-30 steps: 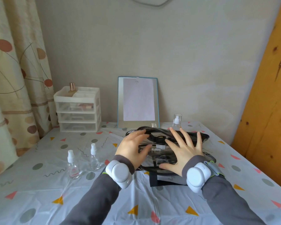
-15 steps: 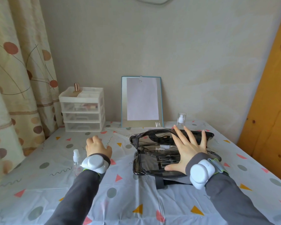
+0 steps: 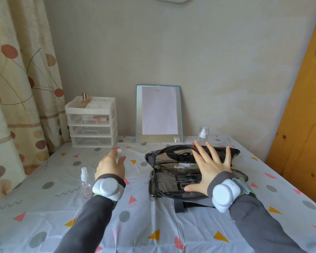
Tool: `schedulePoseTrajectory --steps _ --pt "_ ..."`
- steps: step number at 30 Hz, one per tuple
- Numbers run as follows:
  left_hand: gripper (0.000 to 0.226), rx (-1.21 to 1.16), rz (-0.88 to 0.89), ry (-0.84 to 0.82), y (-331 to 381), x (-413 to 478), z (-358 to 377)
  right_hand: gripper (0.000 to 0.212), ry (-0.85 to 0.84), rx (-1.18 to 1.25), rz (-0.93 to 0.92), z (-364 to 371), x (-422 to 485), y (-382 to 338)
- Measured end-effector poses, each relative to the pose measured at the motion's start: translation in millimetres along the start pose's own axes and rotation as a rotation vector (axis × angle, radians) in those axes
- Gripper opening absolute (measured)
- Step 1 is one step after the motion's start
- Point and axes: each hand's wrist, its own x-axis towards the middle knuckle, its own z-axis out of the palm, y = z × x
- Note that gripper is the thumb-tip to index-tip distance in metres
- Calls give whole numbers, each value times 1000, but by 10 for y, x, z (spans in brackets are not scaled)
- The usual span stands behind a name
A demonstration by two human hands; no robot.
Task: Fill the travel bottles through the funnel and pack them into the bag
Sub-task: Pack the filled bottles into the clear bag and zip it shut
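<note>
Clear plastic with a white pump cap, one travel bottle [image 3: 119,153] sits roughly upright in the left hand [image 3: 110,166], whose fingers curl round its body so that only the cap shows above them. The bag [image 3: 173,187] lies near, to the right of that hand on the desk [image 3: 153,225], its long axis running left to right and its zipper along the far edge. The right hand [image 3: 211,167] rests flat on the bag, fingers straight and spread, gripping nothing. A second bottle [image 3: 85,181] stands just left of the left wrist, untouched.
</note>
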Motion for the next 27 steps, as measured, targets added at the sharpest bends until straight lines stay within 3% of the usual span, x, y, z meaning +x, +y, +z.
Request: schedulePoseTrajectory --steps 6,9,12,17,23,27 --pt "26 -220 247 183 675 -435 -244 118 -4 19 0 -9 -2 -12" --pt "22 -337 329 38 863 -588 -142 115 1 31 -3 -19 -8 -5" --pt "23 -466 264 -158 933 -658 71 115 8 41 -7 -16 -22 10" --pt "24 -469 245 -249 934 -673 320 111 41 67 -27 -33 -32 24" --pt "16 -531 260 -278 953 -677 396 62 157 113 3 -46 -94 -57" --pt "14 -576 312 -327 942 -691 431 44 148 119 33 -28 -95 -57"
